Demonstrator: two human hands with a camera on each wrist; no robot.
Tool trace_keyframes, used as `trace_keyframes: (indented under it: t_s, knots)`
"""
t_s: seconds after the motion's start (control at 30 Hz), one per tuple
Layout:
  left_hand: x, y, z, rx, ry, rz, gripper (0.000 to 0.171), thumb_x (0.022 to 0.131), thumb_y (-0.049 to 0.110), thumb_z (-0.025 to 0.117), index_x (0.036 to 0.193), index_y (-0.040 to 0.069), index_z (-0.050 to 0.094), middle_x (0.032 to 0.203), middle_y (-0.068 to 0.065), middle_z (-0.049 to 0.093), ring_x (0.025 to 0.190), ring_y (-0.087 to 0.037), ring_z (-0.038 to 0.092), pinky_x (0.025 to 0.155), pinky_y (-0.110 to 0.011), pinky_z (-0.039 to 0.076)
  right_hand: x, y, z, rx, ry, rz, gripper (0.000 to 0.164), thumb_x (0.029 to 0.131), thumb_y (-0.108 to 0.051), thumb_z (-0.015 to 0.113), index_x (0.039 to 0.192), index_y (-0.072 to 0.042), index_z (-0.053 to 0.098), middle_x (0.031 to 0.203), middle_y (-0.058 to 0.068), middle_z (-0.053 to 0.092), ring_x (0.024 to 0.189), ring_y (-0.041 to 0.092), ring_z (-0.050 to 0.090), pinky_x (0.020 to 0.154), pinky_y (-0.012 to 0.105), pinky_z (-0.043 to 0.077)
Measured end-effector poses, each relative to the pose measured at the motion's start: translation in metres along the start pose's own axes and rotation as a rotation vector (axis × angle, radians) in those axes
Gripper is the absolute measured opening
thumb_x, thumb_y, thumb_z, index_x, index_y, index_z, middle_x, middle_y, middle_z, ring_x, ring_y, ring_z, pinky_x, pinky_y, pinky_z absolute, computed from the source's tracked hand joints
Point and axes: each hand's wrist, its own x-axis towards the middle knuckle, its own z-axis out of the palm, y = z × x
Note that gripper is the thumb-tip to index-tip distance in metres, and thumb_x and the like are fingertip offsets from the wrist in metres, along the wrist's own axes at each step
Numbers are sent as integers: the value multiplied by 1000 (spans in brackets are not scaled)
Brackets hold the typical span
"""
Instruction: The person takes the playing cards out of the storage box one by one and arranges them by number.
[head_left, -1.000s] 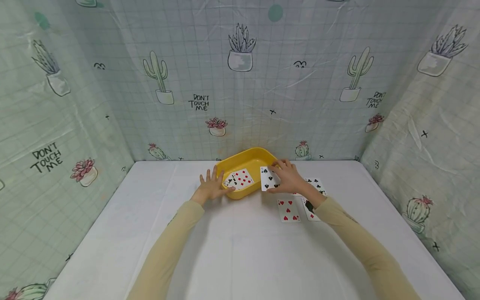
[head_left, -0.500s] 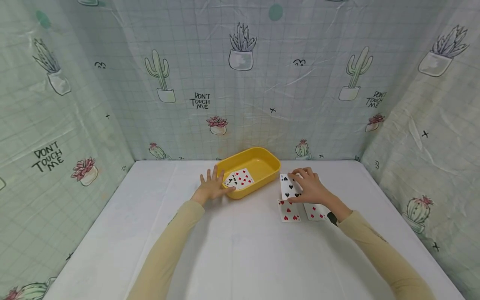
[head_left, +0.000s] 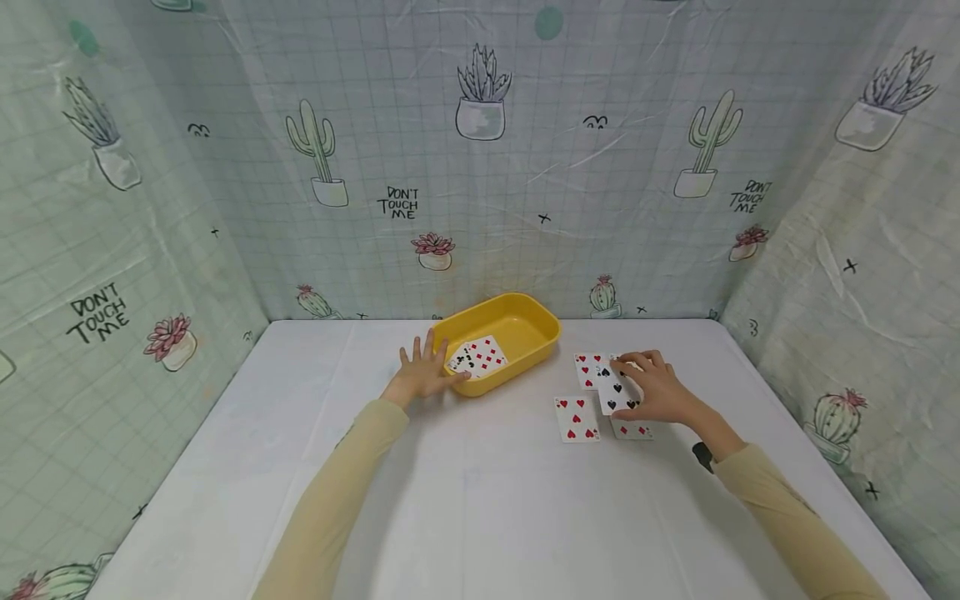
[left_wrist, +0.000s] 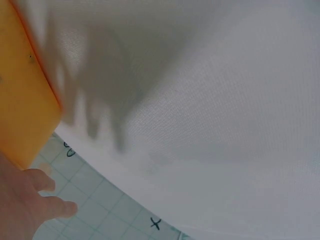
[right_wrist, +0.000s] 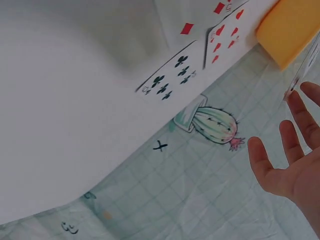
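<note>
My left hand (head_left: 422,372) has its fingers spread and touches the left end of a yellow plastic tray (head_left: 542,354). Inside lie playing cards (head_left: 483,356), diamonds and clubs uppermost. Between thumb and fingers, my right hand (head_left: 656,387) pinches a five of spades (head_left: 617,392), raised over the cards on the table. Under or around it are a heart card (head_left: 586,367) and a diamond card (head_left: 632,430). Another heart card (head_left: 577,419) lies closer to me. The right wrist view shows a club card (right_wrist: 170,75) on the table; in the head view it is hidden.
A white cloth covers the table (head_left: 465,508). Its far edge meets a hanging curtain (head_left: 540,175) printed with cacti, and more curtain hangs at both sides. A dark band (head_left: 702,456) shows at my right wrist.
My right hand has carried the five of spades rightward, from beside the tray to above the laid-out cards. The left hand has stayed at the tray.
</note>
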Motion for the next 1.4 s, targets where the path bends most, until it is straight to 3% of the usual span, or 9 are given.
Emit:
trace_keyframes:
  t_s: [0.4,0.9,1.4]
  knots:
    - [3,-2,3,16,16,1,92,80,73,29,145,14,2,149,-16,-17,135,-43,-6,104,-63,0,-23,37,-2,13,-31,58,82,63,-36,77,130,-6,42,129,14,39,114,37,26,81,56,29]
    - [-10,-4,1,3,15,37,91,81,70,31,145,11,4,149,-16,-16,135,-44,-5,103,-65,0,-56,51,6,19,-84,178,84,62,-37,77,131,-6,40,131,19,39,109,41,28,79,63,29]
    - [-6,-5,2,-1,18,44,91,81,71,31,145,12,3,149,-17,-17,135,-45,-7,102,-65,-1,-71,73,18,30,-113,221,81,64,-34,77,130,-5,40,131,24,39,109,43,29,74,64,31]
